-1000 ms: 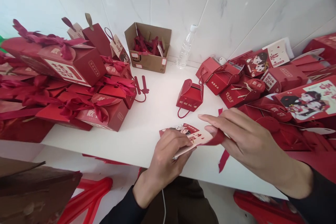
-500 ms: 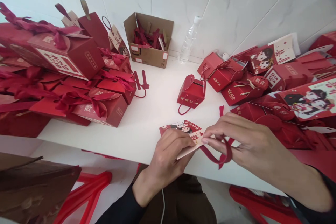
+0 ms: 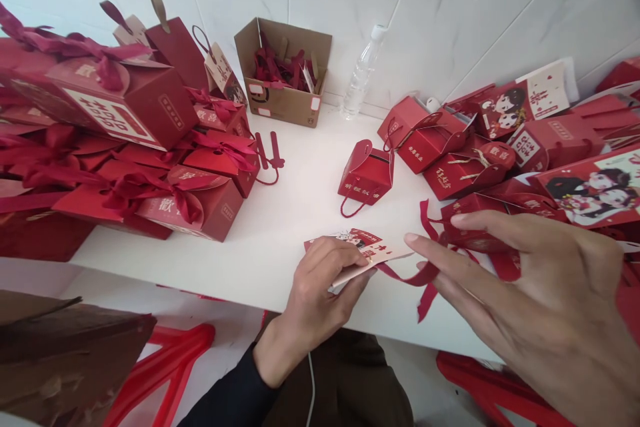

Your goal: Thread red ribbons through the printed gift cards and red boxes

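Observation:
My left hand (image 3: 327, 283) pinches a flat, folded gift box (image 3: 383, 253) printed in red and cream with a cartoon couple. A dark red ribbon (image 3: 403, 278) comes out from under its cream end and runs toward my right hand (image 3: 530, 293). That hand is spread open to the right of the box, its fingertips apart from the card. The ribbon passes beside and behind its lower fingers; whether they touch it is hidden. Just beyond stands a small red box (image 3: 367, 177) with a cord handle.
Ribbon-tied red boxes (image 3: 200, 203) are piled at the left. Several more red boxes (image 3: 463, 170) crowd the right side. A cardboard carton (image 3: 285, 107) of ribbons and a clear bottle (image 3: 359, 77) stand by the wall. Red stools (image 3: 170, 360) are below the white table (image 3: 220, 273).
My right hand has let go of the folded box's cream end and moved right and nearer the camera, fingers spreading. My left hand keeps its hold. The ribbon has straightened out.

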Demonstrator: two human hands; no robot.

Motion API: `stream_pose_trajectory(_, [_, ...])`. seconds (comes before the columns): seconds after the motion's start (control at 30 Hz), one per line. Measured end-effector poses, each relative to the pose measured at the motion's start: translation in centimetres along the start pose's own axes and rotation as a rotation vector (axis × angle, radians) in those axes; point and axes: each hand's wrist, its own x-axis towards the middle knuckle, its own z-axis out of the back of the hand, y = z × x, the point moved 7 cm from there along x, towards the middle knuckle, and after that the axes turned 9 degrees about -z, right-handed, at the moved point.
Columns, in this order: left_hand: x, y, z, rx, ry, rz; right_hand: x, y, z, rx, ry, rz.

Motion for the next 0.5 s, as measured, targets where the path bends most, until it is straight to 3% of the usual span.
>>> stream_pose_trajectory(0.13, [-0.1,0.0,0.0,0.014,0.007,-0.003,1.1,0.6,0.1,-0.035,-0.088,0.112])
stream_pose_trajectory(0.23, [-0.1,-0.2,0.0,0.022,0.017,-0.009,2.6,1.1,-0.5,0.125,-0.061,0.143])
stream_pose_trajectory(0.33, [-0.2,-0.4,-0.1,0.007,0.016,-0.027,3.8,1.4,-1.4,0.332,-0.004,0.107])
stream_pose_trajectory(0.5, [-0.1,-0.2,0.0,-0.017,0.012,-0.022,5.0,0.7,-2.9,0.593,0.138,-0.078])
